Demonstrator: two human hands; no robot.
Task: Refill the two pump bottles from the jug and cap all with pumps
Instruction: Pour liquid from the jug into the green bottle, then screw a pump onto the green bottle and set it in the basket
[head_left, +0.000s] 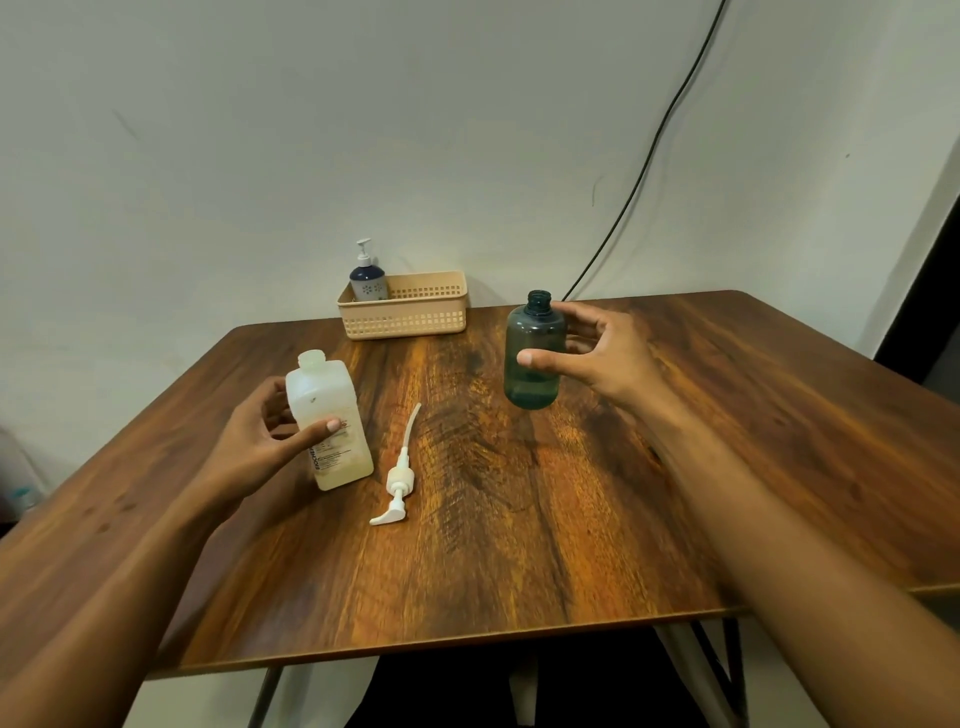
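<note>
A white translucent jug (328, 421) stands uncapped on the left of the wooden table (519, 519). My left hand (260, 441) holds it, thumb across its front label. A teal see-through bottle (535, 358) stands uncapped at the right, with a little liquid at its bottom. My right hand (592, 348) curls round it, thumb in front and fingers behind. A white pump with its long tube (400, 478) lies flat on the table between the two. A small blue and white pump bottle (368, 278) with its pump on stands in the beige basket (410, 317).
The beige basket sits at the table's far edge against the wall. A black cable (649, 145) runs down the wall behind the table's far right corner. The table's near edge is close to my body.
</note>
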